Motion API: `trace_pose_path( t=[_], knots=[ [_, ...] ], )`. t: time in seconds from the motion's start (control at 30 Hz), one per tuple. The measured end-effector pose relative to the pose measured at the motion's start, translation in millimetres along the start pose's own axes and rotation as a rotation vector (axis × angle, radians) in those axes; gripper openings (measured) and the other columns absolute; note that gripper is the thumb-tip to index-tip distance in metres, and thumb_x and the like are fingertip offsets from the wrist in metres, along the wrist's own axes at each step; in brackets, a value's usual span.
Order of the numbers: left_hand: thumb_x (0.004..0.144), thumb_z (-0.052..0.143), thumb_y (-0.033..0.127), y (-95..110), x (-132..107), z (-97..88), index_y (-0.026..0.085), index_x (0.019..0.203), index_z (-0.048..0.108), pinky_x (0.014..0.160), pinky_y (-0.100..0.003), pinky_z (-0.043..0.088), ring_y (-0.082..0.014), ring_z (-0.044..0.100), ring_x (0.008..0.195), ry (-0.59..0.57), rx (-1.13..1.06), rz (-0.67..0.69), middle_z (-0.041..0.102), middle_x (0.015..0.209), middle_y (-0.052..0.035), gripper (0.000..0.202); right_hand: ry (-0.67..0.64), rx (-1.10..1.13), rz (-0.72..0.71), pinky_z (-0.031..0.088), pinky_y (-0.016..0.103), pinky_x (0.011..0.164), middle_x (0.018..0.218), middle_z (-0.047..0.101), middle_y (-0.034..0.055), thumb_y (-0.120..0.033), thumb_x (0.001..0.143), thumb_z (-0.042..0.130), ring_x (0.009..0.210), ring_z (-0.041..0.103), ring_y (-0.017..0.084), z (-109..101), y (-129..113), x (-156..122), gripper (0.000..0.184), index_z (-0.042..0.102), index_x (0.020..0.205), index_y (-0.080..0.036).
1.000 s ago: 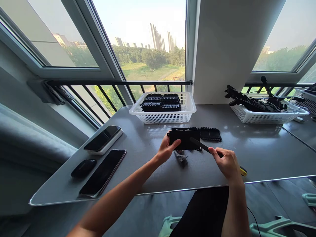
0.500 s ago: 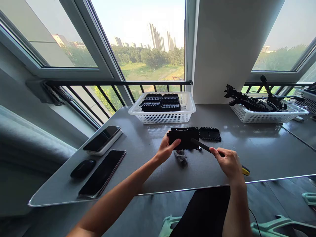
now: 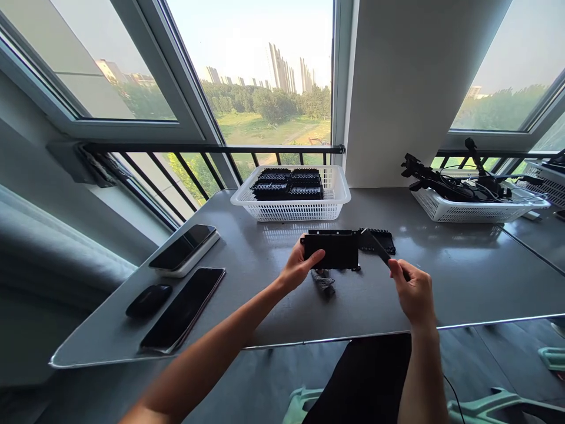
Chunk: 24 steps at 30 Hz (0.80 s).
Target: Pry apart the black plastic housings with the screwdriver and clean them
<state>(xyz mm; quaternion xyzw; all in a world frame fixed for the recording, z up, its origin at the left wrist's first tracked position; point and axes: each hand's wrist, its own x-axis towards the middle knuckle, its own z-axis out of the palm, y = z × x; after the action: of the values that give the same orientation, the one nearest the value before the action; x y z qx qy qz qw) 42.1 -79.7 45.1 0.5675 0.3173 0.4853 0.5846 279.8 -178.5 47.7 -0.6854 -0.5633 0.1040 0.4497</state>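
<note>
My left hand [image 3: 299, 266] grips the left end of a flat black plastic panel [image 3: 336, 251], held upright just above the grey table [image 3: 265, 306]. My right hand [image 3: 411, 290] is closed around a dark-bladed tool [image 3: 376, 248]. The tool's tip points up and left, close to the panel's right edge. A second black ribbed part [image 3: 383, 240] lies on the table behind the tool. A small crumpled dark cloth [image 3: 323, 280] lies under the panel.
A white basket [image 3: 336, 194] of black ribbed parts stands at the back centre. Another white basket [image 3: 479, 207] with black gear and cables sits at the back right. Two phones [image 3: 184, 247] [image 3: 185, 309] and a black case [image 3: 149, 300] lie at the left.
My right hand has swung the tool upward and to the right, from the panel's face to its right edge; the yellow handle end is now hidden. The left hand barely moved.
</note>
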Motion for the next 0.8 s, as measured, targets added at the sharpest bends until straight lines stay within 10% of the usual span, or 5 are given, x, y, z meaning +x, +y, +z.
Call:
trace_pose_path(
  t=[0.37,0.53,0.67,0.8],
  knots=[
    [0.081,0.066,0.039,1.8,-11.2,7.3,0.02,0.098,0.042,0.047,-0.024,0.051,-0.0131,0.06,0.061,-0.231,-0.063,-0.071,0.055,0.081,0.0017,0.036,0.045,0.089,0.091,0.036,0.023,0.049,0.058,0.052,-0.004,-0.065,0.076,0.062,0.05,0.049,0.013,36.2,-45.0,-12.7,0.045,0.057,0.081,-0.021],
    [0.081,0.065,0.04,-8.0,-9.9,7.7,0.02,0.098,0.047,0.067,-0.03,0.053,-0.0157,0.059,0.079,-0.091,-0.092,-0.008,0.056,0.09,-0.0018,0.032,0.156,0.163,0.155,0.04,0.025,0.051,0.064,0.061,0.0,-0.062,0.079,0.06,0.052,0.055,0.015,40.4,-52.2,-15.9,0.044,0.055,0.088,-0.02],
    [0.082,0.065,0.038,-14.5,-13.7,8.7,0.02,0.094,0.048,0.078,-0.031,0.048,-0.015,0.052,0.084,0.023,0.07,0.108,0.051,0.089,-0.001,0.027,-0.027,0.337,0.124,0.045,0.025,0.053,0.077,0.068,0.0057,-0.061,0.081,0.059,0.06,0.06,0.017,43.4,-60.0,-19.6,0.045,0.062,0.092,-0.018],
    [0.086,0.06,0.035,-17.7,-22.1,12.7,0.023,0.102,0.04,0.08,-0.033,0.047,-0.0154,0.054,0.086,-0.124,0.195,0.158,0.055,0.093,-0.0014,0.028,-0.2,0.534,0.171,0.043,0.024,0.043,0.093,0.069,0.0061,-0.059,0.081,0.06,0.046,0.053,0.011,46.9,-63.9,-22.6,0.06,0.057,0.127,-0.02]
  ],
)
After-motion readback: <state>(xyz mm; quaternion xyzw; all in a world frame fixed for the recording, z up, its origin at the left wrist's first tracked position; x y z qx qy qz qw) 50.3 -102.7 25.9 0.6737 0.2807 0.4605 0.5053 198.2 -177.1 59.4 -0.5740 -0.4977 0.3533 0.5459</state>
